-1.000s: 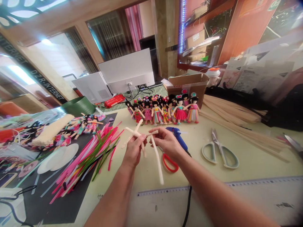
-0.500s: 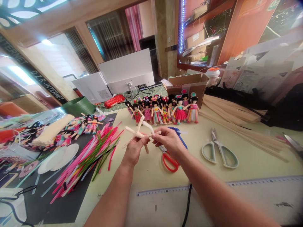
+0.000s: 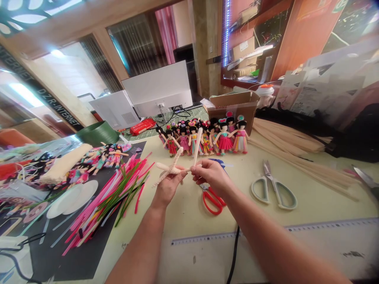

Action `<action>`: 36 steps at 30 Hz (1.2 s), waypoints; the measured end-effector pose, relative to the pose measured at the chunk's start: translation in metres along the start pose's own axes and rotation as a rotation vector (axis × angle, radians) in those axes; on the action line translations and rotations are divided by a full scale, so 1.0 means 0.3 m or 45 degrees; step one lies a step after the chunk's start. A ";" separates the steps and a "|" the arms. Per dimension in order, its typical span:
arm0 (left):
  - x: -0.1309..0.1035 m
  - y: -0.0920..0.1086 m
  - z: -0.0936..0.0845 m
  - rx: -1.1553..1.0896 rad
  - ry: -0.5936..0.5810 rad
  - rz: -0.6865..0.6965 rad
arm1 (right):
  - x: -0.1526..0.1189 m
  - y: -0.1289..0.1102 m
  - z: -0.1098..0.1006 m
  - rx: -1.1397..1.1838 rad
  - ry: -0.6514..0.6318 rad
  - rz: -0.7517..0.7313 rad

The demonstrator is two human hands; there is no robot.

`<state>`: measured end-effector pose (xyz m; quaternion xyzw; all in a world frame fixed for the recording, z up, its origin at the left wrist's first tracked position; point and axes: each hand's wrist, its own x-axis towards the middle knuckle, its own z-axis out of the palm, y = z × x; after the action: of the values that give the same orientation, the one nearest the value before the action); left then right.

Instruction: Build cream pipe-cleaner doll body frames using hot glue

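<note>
Item: pale figure (image 3: 170,170), above mid-table (image 3: 183,217), pinched in left hand (image 3: 167,189). Item: white stem (image 3: 197,146), loose end swung from near to far, apparently mid-winding; right hand (image 3: 211,173) pinches its base. Item: open box (image 3: 251,112), far right, contents indiscernible; dolls (image 3: 225,140) in front.

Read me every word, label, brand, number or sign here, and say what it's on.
"DZR-INTERNET": dark slanting strip, left.
"NTERNET", cut off by the picture's edge: higher on that strip.
Numbers on the ruler: too small to read.
Green sign, carton label, print on white boxes: too blurred.
</note>
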<state>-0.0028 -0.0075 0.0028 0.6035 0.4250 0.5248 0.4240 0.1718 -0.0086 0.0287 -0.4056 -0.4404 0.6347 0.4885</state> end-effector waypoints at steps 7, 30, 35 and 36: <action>0.000 0.010 0.002 -0.239 0.103 -0.172 | 0.007 -0.006 -0.022 -0.165 -0.150 -0.198; -0.023 0.095 0.025 0.243 0.124 0.157 | 0.001 -0.002 -0.026 0.189 -0.156 0.053; -0.027 0.112 0.026 0.212 0.123 0.122 | 0.011 0.014 -0.022 0.327 -0.165 0.128; -0.028 0.111 0.027 0.192 0.132 0.111 | 0.012 0.018 -0.020 0.345 -0.161 0.132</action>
<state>0.0067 -0.0253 0.0318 0.6237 0.4580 0.5398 0.3314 0.1753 -0.0049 0.0215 -0.3175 -0.3591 0.7370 0.4766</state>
